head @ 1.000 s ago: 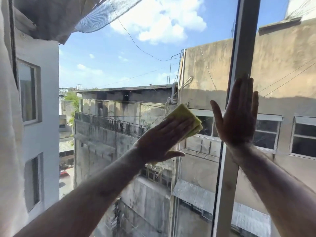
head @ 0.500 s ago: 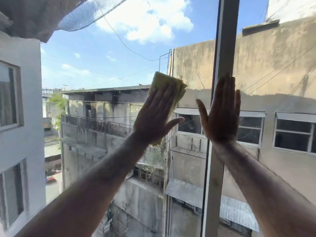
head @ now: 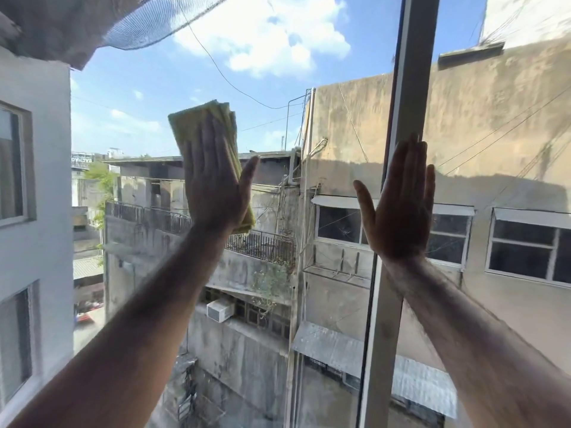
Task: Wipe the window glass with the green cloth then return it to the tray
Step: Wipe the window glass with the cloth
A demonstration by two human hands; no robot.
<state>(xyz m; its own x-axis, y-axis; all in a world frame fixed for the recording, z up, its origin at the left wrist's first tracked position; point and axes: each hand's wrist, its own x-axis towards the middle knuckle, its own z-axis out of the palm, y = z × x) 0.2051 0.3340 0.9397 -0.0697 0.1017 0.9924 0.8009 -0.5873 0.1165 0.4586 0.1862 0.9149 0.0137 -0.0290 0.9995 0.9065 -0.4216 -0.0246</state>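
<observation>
1. Left hand (head: 216, 183) flat, fingers extended, pressing green cloth (head: 202, 125) against window glass (head: 148, 97); no curled grip.
2. Cloth folded, upright, mostly behind the palm.
3. Right hand (head: 398, 205) open, empty, palm flat over window frame (head: 411, 88).

Both bare forearms raised from the lower corners, reaching up and forward, converging slightly toward the middle. Left hand (head: 216, 186) flat and upright, back toward the camera, fingers (head: 210, 140) together and pointing up with a slight lean to the left, thumb splayed out to the right, palm pressed forward. Right hand (head: 401, 205) likewise flat and upright, fingers (head: 411, 162) straight, close together, pointing up, thumb spread out to the left, palm facing away. Right hand a little lower than left, the two well apart, wrists nearly straight, no sleeves on either arm.
</observation>
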